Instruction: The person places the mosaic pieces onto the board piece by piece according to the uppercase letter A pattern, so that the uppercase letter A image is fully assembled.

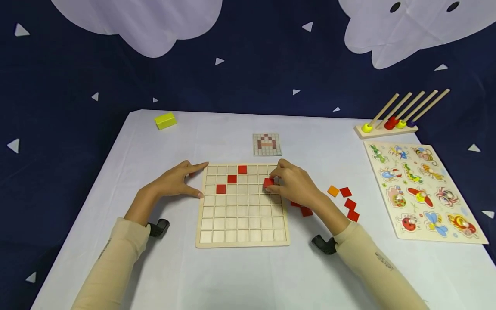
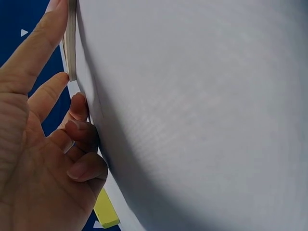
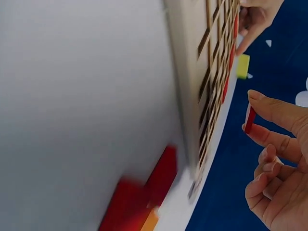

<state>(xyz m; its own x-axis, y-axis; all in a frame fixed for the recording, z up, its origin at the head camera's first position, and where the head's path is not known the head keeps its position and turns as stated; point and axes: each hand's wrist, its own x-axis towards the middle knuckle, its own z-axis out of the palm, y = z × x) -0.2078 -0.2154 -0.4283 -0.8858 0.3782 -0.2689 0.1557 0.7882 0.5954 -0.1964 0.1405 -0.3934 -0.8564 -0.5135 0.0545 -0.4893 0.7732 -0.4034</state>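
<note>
A wooden grid board (image 1: 243,247) lies flat on the table, with three red tiles (image 1: 231,179) set diagonally in its upper left cells. My right hand (image 1: 296,183) pinches a red square tile (image 3: 250,119) between thumb and index finger, over the board's upper right; the right wrist view shows it raised off the grid. At the board's left edge, my left hand (image 1: 172,181) touches the frame with outstretched thumb and index finger. Its other fingers (image 2: 88,167) are loosely bent and hold nothing. Behind the board lies a small pattern card (image 1: 267,144) showing a red and orange figure on a grid.
Several loose red tiles (image 1: 353,215) and an orange tile (image 1: 333,191) lie right of the board, some partly under my right forearm. Farther right are an insect puzzle board (image 1: 391,206) and a peg stand (image 1: 387,132) with beads. A yellow block (image 1: 165,121) sits at the back left.
</note>
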